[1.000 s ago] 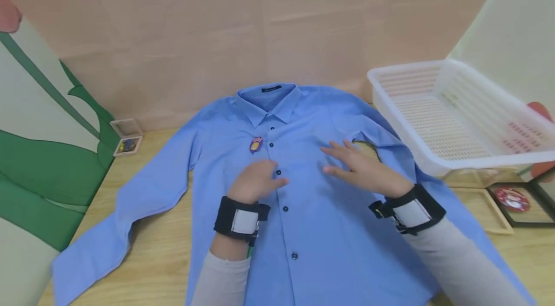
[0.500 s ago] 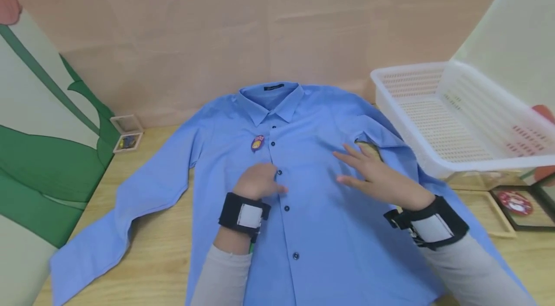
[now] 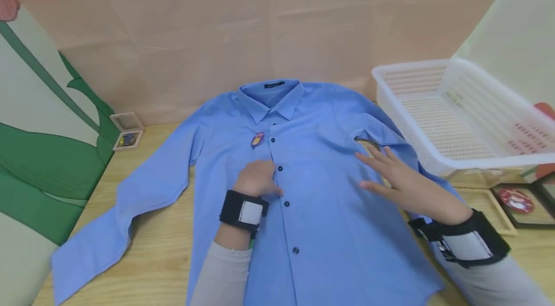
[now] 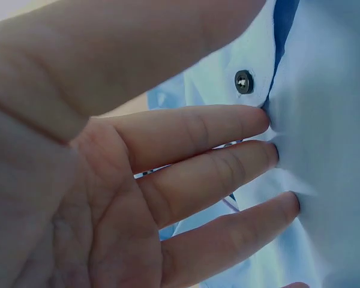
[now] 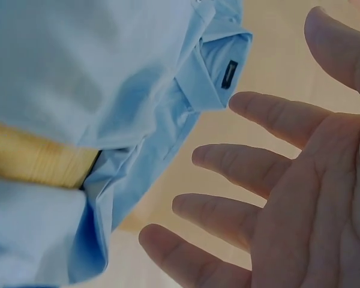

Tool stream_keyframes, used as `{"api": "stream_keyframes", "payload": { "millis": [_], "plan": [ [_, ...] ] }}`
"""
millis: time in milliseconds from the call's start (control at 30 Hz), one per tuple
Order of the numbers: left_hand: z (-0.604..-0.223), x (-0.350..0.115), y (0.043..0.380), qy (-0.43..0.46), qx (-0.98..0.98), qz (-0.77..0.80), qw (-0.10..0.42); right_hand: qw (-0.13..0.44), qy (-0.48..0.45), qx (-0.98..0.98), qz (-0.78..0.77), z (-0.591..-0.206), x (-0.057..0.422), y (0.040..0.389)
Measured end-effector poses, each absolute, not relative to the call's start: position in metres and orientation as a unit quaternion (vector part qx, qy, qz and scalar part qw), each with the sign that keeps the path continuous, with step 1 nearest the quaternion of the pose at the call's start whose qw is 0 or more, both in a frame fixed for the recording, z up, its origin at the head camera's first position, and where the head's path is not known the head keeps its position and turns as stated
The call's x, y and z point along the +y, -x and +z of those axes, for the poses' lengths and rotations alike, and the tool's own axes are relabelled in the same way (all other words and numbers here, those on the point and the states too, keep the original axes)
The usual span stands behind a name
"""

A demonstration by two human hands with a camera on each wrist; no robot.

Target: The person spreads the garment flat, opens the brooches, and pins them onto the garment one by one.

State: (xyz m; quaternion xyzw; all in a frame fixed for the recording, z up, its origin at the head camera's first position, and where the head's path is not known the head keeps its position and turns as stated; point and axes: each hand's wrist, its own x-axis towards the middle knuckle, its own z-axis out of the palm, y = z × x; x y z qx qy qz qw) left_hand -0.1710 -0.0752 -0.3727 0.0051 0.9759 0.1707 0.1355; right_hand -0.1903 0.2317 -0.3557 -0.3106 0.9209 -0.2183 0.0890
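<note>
A blue button-up shirt (image 3: pixel 329 238) lies spread face up on the wooden table, its collar at the far side. An oval purple badge (image 3: pixel 257 139) sits on its chest, left of the dark buttons. My left hand (image 3: pixel 256 178) rests on the shirt front beside the button placket; in the left wrist view its extended fingers (image 4: pixel 198 135) meet the cloth with their tips, below a black button (image 4: pixel 244 82). My right hand (image 3: pixel 403 185) hovers over the shirt's right side near the armpit, fingers (image 5: pixel 243 162) spread and holding nothing.
A white plastic basket (image 3: pixel 455 164) stands at the back right. In front of it lie a wooden tray (image 3: pixel 487 207) and a black-framed box with a red round badge (image 3: pixel 516 200). A small hinged box (image 3: pixel 127 139) sits at the back left.
My right hand has moved to the right and slightly nearer the viewer's side, away from the shirt's middle. The left hand has stayed by the placket.
</note>
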Motion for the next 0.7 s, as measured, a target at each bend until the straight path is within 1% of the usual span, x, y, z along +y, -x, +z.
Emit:
{"api": "stream_keyframes", "payload": {
  "millis": [333, 700],
  "plan": [
    [-0.373, -0.072, 0.169, -0.010, 0.981, 0.152, 0.119, 0.064, 0.282, 0.933, -0.214, -0.359, 0.261, 0.178],
    [-0.376, -0.071, 0.171, -0.007, 0.982, 0.154, 0.107, 0.070, 0.257, 0.936, -0.230, -0.367, 0.289, 0.169]
  ]
}}
